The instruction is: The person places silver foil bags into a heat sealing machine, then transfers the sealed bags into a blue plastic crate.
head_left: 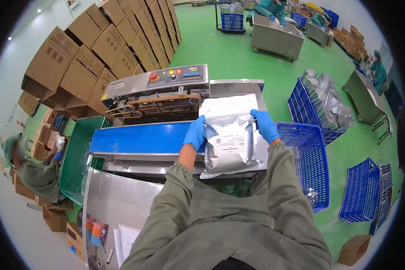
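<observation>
A silver foil pouch with a printed label lies filled and bulging at the right end of the blue conveyor belt. My left hand, in a blue glove, grips its left edge near the top. On the opposite edge, my gloved right hand holds the pouch with fingers closed on the foil. The pouch's flat upper part reaches toward the band sealing machine, just right of its rollers. Lit displays and a red knob show on the machine's panel.
Blue crates stand close on my right, one filled with silver pouches. A green bin is at the left, with a co-worker beside it. Stacked cartons rise behind the machine. Other people work at metal carts.
</observation>
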`<state>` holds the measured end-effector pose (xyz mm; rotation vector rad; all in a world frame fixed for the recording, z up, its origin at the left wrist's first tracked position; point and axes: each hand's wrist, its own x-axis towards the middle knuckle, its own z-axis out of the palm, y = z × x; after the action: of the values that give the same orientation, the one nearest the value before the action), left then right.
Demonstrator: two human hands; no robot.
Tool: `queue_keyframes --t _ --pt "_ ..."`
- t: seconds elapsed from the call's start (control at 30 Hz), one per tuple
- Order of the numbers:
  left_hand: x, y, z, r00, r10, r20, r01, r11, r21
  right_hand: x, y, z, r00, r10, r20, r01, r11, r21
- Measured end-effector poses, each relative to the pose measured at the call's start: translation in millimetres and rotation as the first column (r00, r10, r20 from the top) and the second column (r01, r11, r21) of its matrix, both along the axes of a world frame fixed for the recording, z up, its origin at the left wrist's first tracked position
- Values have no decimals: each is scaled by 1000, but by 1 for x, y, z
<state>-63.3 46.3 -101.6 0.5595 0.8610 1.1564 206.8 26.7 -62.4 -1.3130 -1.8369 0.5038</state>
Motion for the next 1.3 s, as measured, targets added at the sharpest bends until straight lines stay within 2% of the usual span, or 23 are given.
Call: queue_keyframes --t 0.07,0.1,0.13,0.2,0.27,0.37,0.43,0.5,0.53,0.6,0.67,0.77,0.8,0.87,0.93,0.97,1.0,1.03,1.1,1.2,1.23,1.27,1.3 --pt "-11 3 3 998 23 -64 -24 1000 -18 -15 1 3 987 35 -158 -52 993 -108" --pt "-13 3 4 999 33 -31 -33 999 -17 -18 8 4 964 25 -266 -113 941 -319" --pt "-21 9 -2 999 34 -39 -34 999 -13 -23 12 -2 962 27 -273 -116 942 -315" --pt "-45 26 -18 928 21 -371 -18 1000 14 -34 28 -22 999 38 -16 -35 987 159" --pt "-55 27 -18 928 26 -373 -24 1000 10 -51 28 -20 917 -62 -394 -21 979 -204" --pt "-73 26 -22 933 60 -355 -61 998 8 -69 27 -11 858 -144 -493 -73 917 -393" --pt "-89 27 -24 878 84 -471 -82 996 26 -75 40 -30 950 27 -312 -78 985 -154" --pt "-111 25 -17 760 94 -643 -84 995 46 -87 36 -26 908 76 -413 -187 953 -237" --pt "-118 16 -6 661 77 -747 -59 997 50 -88 25 -15 816 -26 -578 -286 850 -442" --pt "-122 -35 23 474 173 -864 95 965 245 -74 -7 4 677 -135 -724 -331 822 -464" --pt "-132 -62 33 189 208 -960 200 949 245 -24 -41 -5 746 -203 -635 -110 902 -417" --pt "-103 -79 63 -169 415 -894 439 843 309 89 -99 -85 692 -613 -382 436 776 -457" --pt "-94 -82 65 -245 416 -876 504 826 252 135 -120 -128 667 -717 -204 612 683 -399" --pt "-96 -92 68 -268 337 -902 439 877 197 223 -174 -268 257 -932 -256 711 362 -603" --pt "-179 -68 45 -401 405 -822 427 876 224 275 -233 -284 6 -933 361 907 -147 -394" --pt "-159 -83 70 -513 369 -775 349 914 205 305 -256 -324 -126 -948 292 924 -219 -314" --pt "-126 -97 93 -420 276 -864 174 959 222 320 -275 -334 -155 -903 400 910 -288 -297" --pt "-130 -95 94 -433 299 -850 182 953 243 329 -290 -342 -178 -846 502 896 -351 -273" --pt "-126 -94 97 -450 327 -831 183 945 272 348 -309 -362 -22 -790 613 766 -407 -497" --pt "-76 -104 109 -490 239 -839 127 971 202 357 -316 -360 105 -832 544 675 -343 -654" --pt "-55 -107 110 -467 236 -852 128 972 199 375 -322 -422 165 -801 576 839 -193 -509" --pt "-46 -110 112 -441 232 -867 127 972 196 372 -317 -401 175 -797 578 837 -188 -513" --pt "-68 -101 104 -475 271 -837 178 961 210 379 -311 -373 282 -730 623 936 65 -347"
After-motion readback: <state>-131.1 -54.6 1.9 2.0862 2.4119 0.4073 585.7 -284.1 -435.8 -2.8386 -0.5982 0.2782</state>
